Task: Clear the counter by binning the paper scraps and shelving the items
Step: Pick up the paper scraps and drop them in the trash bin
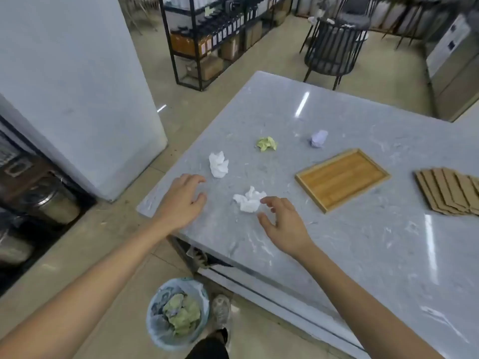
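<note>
Several crumpled paper scraps lie on the grey marble counter [350, 242]: a white one [248, 200] nearest me, another white one [219, 165] behind it, a yellow-green one [266, 144] and a pale lilac one [318, 138] further back. My right hand [281, 221] hovers just right of the nearest white scrap, fingers spread, holding nothing. My left hand [182, 200] rests open near the counter's left corner, just short of the second white scrap. A bamboo tray [342, 178] and a fanned stack of cardboard pieces [451, 190] lie to the right.
A small bin [177, 313] lined with a plastic bag, holding green and lilac paper, stands on the floor below the counter's edge beside my shoe [220, 310]. A black metal shelf rack [207, 40] with bottles and boxes stands across the aisle. A dark chair [334, 47] is behind the counter.
</note>
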